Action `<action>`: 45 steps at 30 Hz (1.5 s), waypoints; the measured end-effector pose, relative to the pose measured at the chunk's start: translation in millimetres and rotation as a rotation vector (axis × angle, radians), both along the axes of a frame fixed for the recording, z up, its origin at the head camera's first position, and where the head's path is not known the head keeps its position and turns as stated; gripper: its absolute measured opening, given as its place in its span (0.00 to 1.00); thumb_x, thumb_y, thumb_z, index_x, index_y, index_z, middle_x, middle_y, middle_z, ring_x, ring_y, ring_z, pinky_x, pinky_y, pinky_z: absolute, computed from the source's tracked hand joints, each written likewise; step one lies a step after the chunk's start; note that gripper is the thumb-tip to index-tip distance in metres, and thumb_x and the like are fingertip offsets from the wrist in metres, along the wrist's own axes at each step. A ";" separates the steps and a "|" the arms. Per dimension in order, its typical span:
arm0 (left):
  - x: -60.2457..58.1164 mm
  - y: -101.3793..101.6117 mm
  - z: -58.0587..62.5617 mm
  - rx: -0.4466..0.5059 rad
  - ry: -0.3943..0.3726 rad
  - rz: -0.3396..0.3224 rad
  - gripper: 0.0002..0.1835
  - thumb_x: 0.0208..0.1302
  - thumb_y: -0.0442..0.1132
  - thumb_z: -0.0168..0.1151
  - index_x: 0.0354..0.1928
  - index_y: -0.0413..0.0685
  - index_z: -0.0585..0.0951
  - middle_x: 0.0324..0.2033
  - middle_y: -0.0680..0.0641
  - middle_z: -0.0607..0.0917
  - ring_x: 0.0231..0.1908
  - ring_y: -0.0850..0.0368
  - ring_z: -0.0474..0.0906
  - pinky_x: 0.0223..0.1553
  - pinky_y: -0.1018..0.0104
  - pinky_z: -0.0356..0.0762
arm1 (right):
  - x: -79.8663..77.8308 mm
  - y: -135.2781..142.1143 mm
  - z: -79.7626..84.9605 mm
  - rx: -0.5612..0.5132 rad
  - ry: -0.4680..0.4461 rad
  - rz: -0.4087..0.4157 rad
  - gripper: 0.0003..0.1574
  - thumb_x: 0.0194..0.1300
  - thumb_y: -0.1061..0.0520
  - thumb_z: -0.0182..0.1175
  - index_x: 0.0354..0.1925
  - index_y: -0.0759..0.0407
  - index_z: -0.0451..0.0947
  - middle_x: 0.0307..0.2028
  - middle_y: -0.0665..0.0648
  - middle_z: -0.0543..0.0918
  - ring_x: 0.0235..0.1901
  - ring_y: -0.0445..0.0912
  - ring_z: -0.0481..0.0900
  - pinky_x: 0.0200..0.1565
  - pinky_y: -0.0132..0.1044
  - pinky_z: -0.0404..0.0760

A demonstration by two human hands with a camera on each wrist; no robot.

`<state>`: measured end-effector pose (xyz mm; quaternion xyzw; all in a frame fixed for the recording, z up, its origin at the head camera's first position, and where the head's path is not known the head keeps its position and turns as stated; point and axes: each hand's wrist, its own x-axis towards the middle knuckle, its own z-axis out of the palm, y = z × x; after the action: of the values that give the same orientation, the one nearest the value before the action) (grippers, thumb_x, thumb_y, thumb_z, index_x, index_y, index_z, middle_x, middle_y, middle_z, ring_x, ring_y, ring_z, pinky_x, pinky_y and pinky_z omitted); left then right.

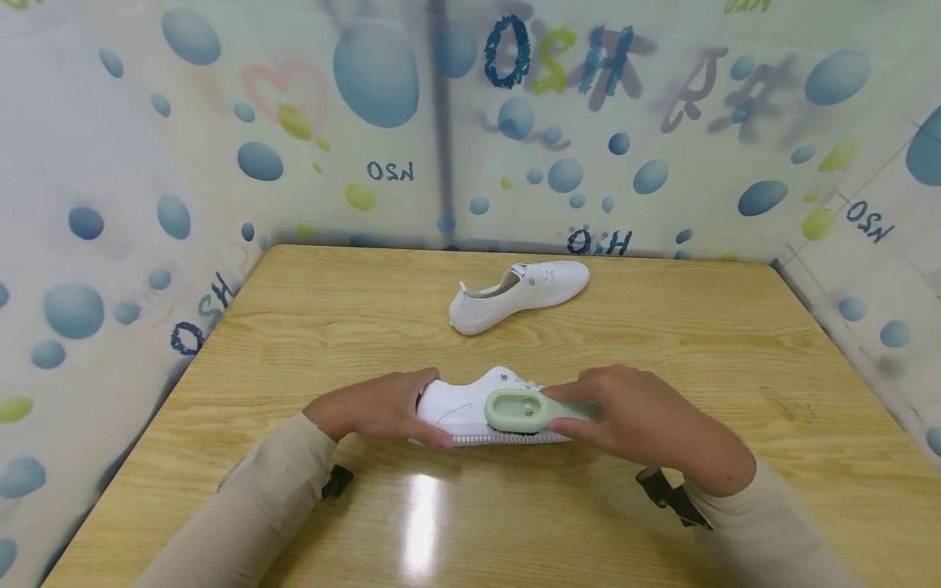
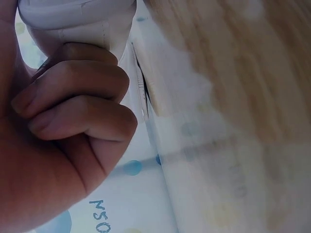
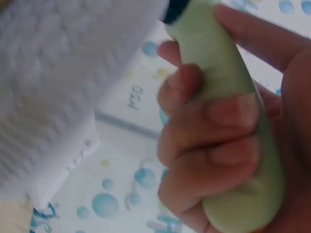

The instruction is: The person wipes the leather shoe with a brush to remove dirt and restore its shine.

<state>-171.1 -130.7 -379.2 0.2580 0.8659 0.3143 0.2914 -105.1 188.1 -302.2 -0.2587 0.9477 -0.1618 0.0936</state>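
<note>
In the head view a white shoe is held on its side at the middle front of the table, its ribbed sole edge toward me. My left hand grips its heel end, thumb low near the sole. My right hand holds a pale green brush by the handle, its head lying over the shoe's side. In the right wrist view, fingers curl round the green handle, and dark bristles show beside the white sole. The left wrist view shows curled fingers below the shoe's heel.
A second white shoe lies farther back on the wooden table, toe pointing right. Patterned walls with blue and green spots rise behind the table and at both sides. Dark straps show at the wrists.
</note>
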 end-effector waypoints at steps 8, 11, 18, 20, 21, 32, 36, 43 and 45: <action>-1.4 0.5 -0.5 0.013 0.004 -0.009 0.34 0.49 0.61 0.77 0.47 0.50 0.71 0.35 0.52 0.81 0.34 0.59 0.77 0.36 0.63 0.76 | -0.1 0.6 -4.8 -0.041 0.043 0.034 0.24 0.65 0.37 0.64 0.57 0.41 0.83 0.29 0.40 0.80 0.27 0.34 0.70 0.30 0.31 0.71; -1.1 -0.2 -1.6 0.023 0.003 -0.013 0.33 0.49 0.60 0.77 0.47 0.49 0.71 0.35 0.52 0.82 0.34 0.59 0.78 0.35 0.64 0.76 | 0.2 -12.7 -19.2 -0.076 0.110 0.078 0.25 0.65 0.38 0.65 0.58 0.42 0.82 0.27 0.42 0.75 0.24 0.35 0.65 0.28 0.29 0.67; -0.3 -0.3 -2.1 0.034 -0.002 -0.010 0.33 0.49 0.59 0.77 0.48 0.49 0.71 0.35 0.52 0.82 0.34 0.59 0.78 0.35 0.63 0.77 | -0.2 -14.3 -20.0 -0.095 0.092 0.097 0.25 0.63 0.40 0.67 0.57 0.42 0.83 0.28 0.42 0.77 0.25 0.35 0.67 0.29 0.29 0.69; -0.1 0.1 -1.7 0.031 -0.003 -0.012 0.33 0.49 0.60 0.77 0.47 0.49 0.71 0.35 0.52 0.82 0.35 0.59 0.78 0.36 0.63 0.77 | -0.9 -7.3 -12.7 -0.068 0.034 0.079 0.25 0.64 0.38 0.66 0.57 0.41 0.82 0.28 0.41 0.78 0.26 0.35 0.68 0.30 0.29 0.69; -0.1 0.2 -1.4 0.031 -0.003 -0.012 0.34 0.49 0.60 0.77 0.47 0.49 0.71 0.35 0.52 0.81 0.35 0.59 0.77 0.36 0.62 0.76 | -1.3 -3.5 -9.3 -0.058 0.011 0.070 0.25 0.65 0.38 0.65 0.57 0.42 0.82 0.29 0.40 0.79 0.26 0.35 0.68 0.30 0.30 0.70; -0.7 -1.4 -2.7 0.032 -0.014 -0.006 0.33 0.49 0.60 0.77 0.47 0.49 0.71 0.35 0.52 0.82 0.34 0.59 0.78 0.35 0.63 0.76 | 1.0 -21.8 -25.7 -0.061 0.149 0.060 0.25 0.68 0.38 0.62 0.58 0.43 0.82 0.27 0.43 0.75 0.23 0.35 0.65 0.27 0.28 0.67; -0.8 -1.6 -3.7 0.057 0.001 -0.017 0.33 0.49 0.58 0.78 0.47 0.47 0.71 0.36 0.52 0.82 0.34 0.59 0.79 0.35 0.64 0.78 | 4.3 -38.2 -36.9 -0.062 0.276 0.081 0.25 0.69 0.38 0.60 0.59 0.44 0.82 0.30 0.47 0.79 0.21 0.34 0.66 0.24 0.28 0.67; -0.5 -1.0 -3.3 0.040 0.005 -0.010 0.34 0.48 0.59 0.78 0.47 0.49 0.71 0.35 0.52 0.82 0.34 0.59 0.78 0.34 0.63 0.77 | 4.2 -30.3 -28.9 -0.056 0.179 0.058 0.25 0.68 0.38 0.61 0.58 0.44 0.82 0.28 0.44 0.79 0.23 0.35 0.67 0.26 0.28 0.69; -0.4 -0.4 -3.3 0.031 0.009 -0.010 0.34 0.48 0.60 0.78 0.46 0.49 0.71 0.34 0.52 0.81 0.33 0.59 0.77 0.34 0.63 0.76 | 3.5 -22.8 -22.8 -0.049 0.125 0.041 0.24 0.67 0.38 0.62 0.58 0.43 0.82 0.27 0.42 0.78 0.23 0.35 0.67 0.27 0.29 0.69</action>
<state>-171.4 -131.1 -382.5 0.2684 0.8610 0.3248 0.2850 -101.7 165.3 -325.0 -0.2898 0.9420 -0.1664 0.0315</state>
